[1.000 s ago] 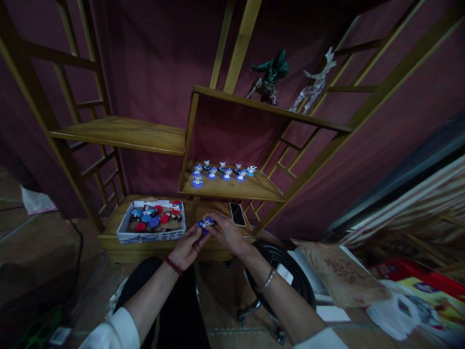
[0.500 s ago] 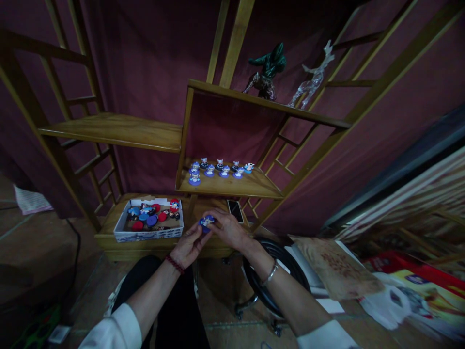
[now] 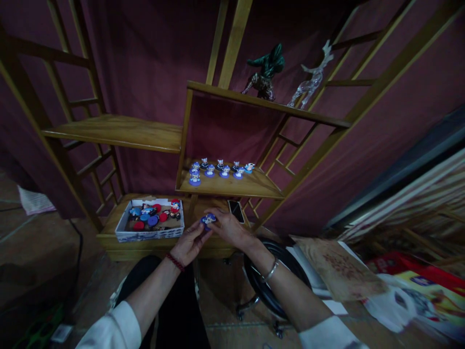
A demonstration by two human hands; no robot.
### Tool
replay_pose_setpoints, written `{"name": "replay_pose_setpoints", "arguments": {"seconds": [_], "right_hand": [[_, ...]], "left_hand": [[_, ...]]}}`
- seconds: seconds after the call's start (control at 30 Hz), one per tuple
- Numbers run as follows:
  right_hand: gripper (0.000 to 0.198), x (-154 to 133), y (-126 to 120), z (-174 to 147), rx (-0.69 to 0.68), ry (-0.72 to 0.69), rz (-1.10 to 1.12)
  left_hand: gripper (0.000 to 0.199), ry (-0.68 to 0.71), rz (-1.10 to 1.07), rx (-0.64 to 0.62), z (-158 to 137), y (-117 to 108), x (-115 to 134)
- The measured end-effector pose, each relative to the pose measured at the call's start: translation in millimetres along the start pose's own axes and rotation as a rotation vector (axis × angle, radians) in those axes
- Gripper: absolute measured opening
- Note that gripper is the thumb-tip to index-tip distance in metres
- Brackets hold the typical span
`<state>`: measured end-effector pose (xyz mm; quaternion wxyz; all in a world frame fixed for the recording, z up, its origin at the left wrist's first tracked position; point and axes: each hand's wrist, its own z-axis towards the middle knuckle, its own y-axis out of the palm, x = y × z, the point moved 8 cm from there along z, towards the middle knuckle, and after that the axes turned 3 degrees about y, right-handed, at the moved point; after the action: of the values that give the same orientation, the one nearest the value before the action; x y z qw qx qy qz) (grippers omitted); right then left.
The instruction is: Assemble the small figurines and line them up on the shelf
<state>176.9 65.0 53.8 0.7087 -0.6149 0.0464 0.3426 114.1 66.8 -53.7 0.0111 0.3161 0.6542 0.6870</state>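
Note:
Between my two hands is a small purple and white figurine [image 3: 208,220]. My left hand [image 3: 189,242] pinches it from the lower left, and my right hand [image 3: 229,228] grips its right side. Behind them, on the middle shelf [image 3: 250,187], stand several similar figurines [image 3: 225,171] with purple round bases, plus a few with black bases and one blue one [image 3: 249,167] at the right. To the left of my hands sits an open cardboard box [image 3: 148,234] with several red, blue and purple-based figurines lying jumbled in it.
A dark-screened phone [image 3: 236,212] lies on the bottom board right of my hands. Two larger statues, one dark green [image 3: 271,68] and one clear [image 3: 311,80], stand on the upper shelf. A black round stool [image 3: 269,286] is under my right forearm; papers and bags lie at the right.
The figurine has tilted slightly in my fingers and moved a touch up and to the right. Both hands keep their hold; the shelf and box look the same.

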Motion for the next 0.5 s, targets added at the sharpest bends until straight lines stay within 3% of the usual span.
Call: {"name": "replay_pose_setpoints", "arguments": {"seconds": [0.5], "right_hand": [[0.021,-1,-13,-2,0.018,0.035,-0.052]], "left_hand": [[0.018,0.001,0.035,-0.041,0,9,2]]}}
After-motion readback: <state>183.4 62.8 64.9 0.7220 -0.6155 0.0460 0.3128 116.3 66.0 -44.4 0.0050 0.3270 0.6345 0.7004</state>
